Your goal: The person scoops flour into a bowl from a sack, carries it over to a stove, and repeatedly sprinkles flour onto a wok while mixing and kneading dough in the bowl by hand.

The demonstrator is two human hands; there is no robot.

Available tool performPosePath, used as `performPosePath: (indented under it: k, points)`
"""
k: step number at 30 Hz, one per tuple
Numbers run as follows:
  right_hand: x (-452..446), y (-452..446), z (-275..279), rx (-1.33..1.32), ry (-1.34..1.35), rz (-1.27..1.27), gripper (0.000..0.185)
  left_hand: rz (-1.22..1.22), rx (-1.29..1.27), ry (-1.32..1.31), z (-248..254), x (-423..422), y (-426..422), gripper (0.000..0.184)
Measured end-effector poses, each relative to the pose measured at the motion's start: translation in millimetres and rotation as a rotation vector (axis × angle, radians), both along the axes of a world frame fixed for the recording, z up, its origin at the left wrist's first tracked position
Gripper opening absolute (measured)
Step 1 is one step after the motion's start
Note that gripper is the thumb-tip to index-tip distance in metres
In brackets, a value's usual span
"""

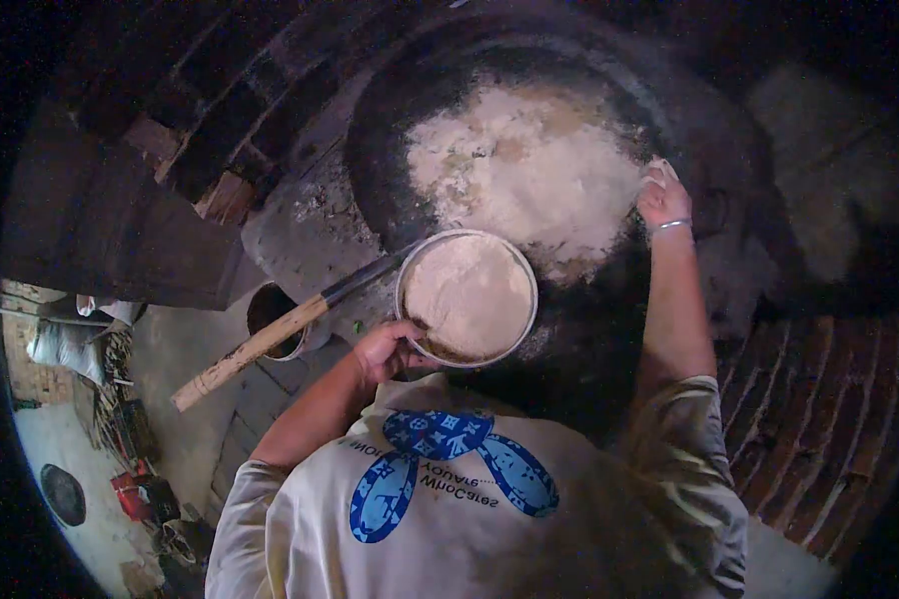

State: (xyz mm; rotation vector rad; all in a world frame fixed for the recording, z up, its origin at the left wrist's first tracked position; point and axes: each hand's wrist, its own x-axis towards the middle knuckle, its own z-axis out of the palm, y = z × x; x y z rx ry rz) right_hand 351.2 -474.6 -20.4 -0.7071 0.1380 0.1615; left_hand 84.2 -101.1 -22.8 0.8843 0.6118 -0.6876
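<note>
My left hand (pixel 388 351) grips the near left rim of a round white basin (pixel 535 298) in front of my chest. Pale, flour-like powder (pixel 472 290) fills most of it. Beyond lies a large dark wok (pixel 378 150) with a wide, uneven layer of similar pale powder (pixel 539 165). At the wok's right side my right hand (pixel 663 197), a bracelet on its wrist, is closed with something whitish at the fingers; what it holds is unclear. A long wooden-handled tool (pixel 260 344) slants left of the basin, its far end hidden behind it.
A dark bucket (pixel 273 311) stands under the tool's handle. Stacked bricks (pixel 228 196) border the upper left, and a brick surface (pixel 819 429) lies at the lower right. A white sack (pixel 68 347) and a red object (pixel 132 496) are at the far left.
</note>
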Motion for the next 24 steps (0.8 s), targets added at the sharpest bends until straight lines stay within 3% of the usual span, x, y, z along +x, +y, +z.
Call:
performPosePath:
  k: [3,5,9,11,12,14,17,21,23,24]
  points:
    - [-2.8,-6.4,2.5,-0.079,0.058,-0.057,0.012,-0.099,0.052,-0.002,12.2,0.7,-2.0,0.024]
    - [2.4,-17.9,-0.1,-0.033,0.020,0.215,0.015,-0.001,-0.009,-0.008,3.1,-0.4,-7.5,0.025]
    - [11.1,3.9,34.0,-0.174,0.237,0.058,0.021,-0.028,0.051,0.007,20.3,3.1,-15.0,0.025]
    - [28.2,-0.5,23.7,-0.024,-0.039,0.284,0.029,-0.075,0.073,0.027,32.5,7.5,-18.3,0.024]
    - [33.4,-1.4,26.3,-0.027,-0.039,0.284,0.029,-0.076,0.069,0.026,37.1,11.2,-21.0,0.024]
    - [42.6,0.1,31.6,0.014,-0.120,0.090,0.042,-0.047,0.208,0.013,43.5,20.0,-26.3,0.023]
    - [60.0,-8.3,37.5,0.082,-0.071,0.040,0.045,-0.056,0.092,0.071,35.6,33.2,-19.5,0.032]
    - [80.0,-6.0,40.4,0.166,0.034,-0.196,0.035,0.010,0.075,0.128,53.2,37.4,-24.5,0.029]
    - [100.4,-26.8,27.1,0.488,-0.185,0.418,0.022,0.103,0.059,0.109,48.2,40.1,-21.4,0.026]
    - [99.7,-16.7,39.3,0.487,-0.177,0.418,0.022,0.105,0.056,0.116,46.6,44.3,-19.5,0.026]
